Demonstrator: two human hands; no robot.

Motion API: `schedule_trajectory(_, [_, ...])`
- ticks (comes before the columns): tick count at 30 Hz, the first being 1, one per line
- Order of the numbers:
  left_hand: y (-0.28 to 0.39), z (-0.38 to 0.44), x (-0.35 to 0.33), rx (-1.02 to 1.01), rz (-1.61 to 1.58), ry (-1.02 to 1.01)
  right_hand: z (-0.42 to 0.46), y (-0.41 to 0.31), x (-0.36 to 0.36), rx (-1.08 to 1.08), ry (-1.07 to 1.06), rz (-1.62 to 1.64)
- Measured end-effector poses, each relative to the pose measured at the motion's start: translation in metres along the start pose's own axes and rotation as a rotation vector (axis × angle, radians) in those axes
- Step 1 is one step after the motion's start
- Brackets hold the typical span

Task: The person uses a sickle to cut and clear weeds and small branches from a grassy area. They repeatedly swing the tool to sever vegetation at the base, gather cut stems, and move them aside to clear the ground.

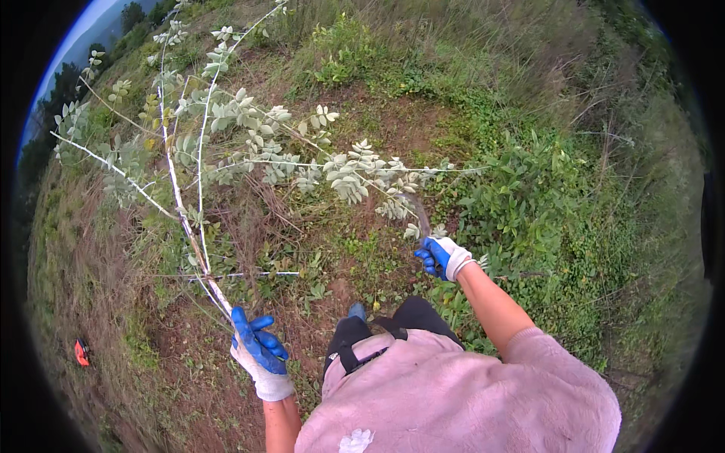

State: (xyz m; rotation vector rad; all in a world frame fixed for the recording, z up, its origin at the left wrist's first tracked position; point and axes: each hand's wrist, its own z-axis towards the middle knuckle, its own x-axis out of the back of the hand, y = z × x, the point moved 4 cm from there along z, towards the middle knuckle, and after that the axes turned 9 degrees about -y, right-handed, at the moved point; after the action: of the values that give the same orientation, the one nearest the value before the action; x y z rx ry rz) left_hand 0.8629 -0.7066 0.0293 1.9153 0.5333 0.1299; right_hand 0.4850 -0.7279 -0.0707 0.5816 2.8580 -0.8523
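My left hand, in a white glove with blue coated palm and fingers, holds the lower end of a cut leafy branch. Its thumb side is against the stem, while the other fingers are loosely curled. Pale, bare-barked shoots fork upward from there and carry small oval, silvery-green leaves. My right hand, gloved the same way, is closed around the handle of a sickle, hidden in the fist. The sickle's curved blade points up and left, near a leafy side shoot; whether they touch, I cannot tell.
Low green shrubs grow at the right, with tall dry grass behind. Cut dry stems lie on the ground ahead. An orange-and-black object lies far left. Bare reddish soil shows between the plants.
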Motion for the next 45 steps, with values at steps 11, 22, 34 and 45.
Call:
schedule_trajectory(11, [0.018,-0.079,0.010,-0.351,0.301,0.010,0.076,-0.015,0.014,0.105,-0.131,0.445])
schedule_trajectory(22, [0.010,-0.141,-0.007,-0.261,0.293,0.292,0.094,-0.115,-0.034,0.197,-0.610,0.742])
schedule_trajectory(34, [-0.026,-0.158,0.002,-0.123,0.010,0.447,-0.013,-0.203,-0.175,0.403,-0.741,0.365])
schedule_trajectory(45, [-0.039,-0.138,0.019,-0.031,-0.105,0.545,-0.083,-0.220,-0.328,0.560,-0.882,-0.220])
